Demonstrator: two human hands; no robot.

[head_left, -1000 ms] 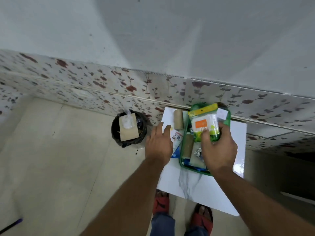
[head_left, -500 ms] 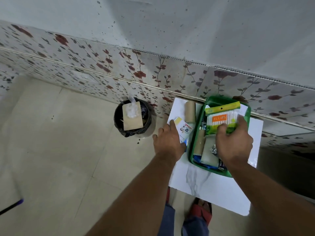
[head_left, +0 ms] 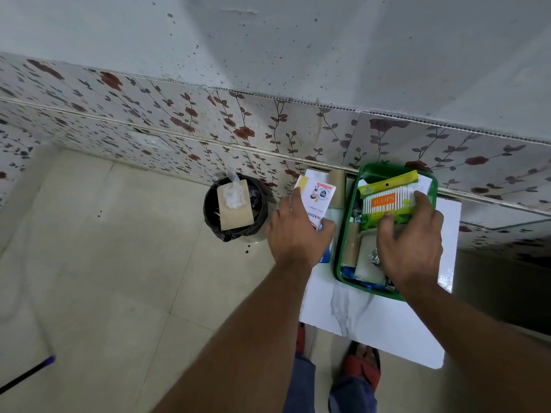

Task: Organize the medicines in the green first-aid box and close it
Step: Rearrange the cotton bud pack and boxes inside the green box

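Observation:
The green first-aid box (head_left: 340,257) stands open on a small white table (head_left: 372,320) against the tiled wall. My right hand (head_left: 410,242) holds a pack of cotton swabs (head_left: 387,201) over the far part of the box, thumb and fingers on its sides. Under it lie a beige bandage roll (head_left: 351,245), a white pad (head_left: 365,257) and other small packs. My left hand (head_left: 298,234) grips a white and blue sachet (head_left: 317,201) lifted off the table left of the box. Another beige roll (head_left: 337,189) stands by the wall.
A black waste bin (head_left: 234,208) with a brown card and crumpled plastic inside stands on the floor left of the table. The flowered tiled wall (head_left: 208,129) runs behind. My feet in red sandals (head_left: 362,362) are under the table's near edge.
My right hand has lowered the cotton swab pack flatter into the box. My left hand has picked the sachet up from the table. The camera has moved closer and shifted.

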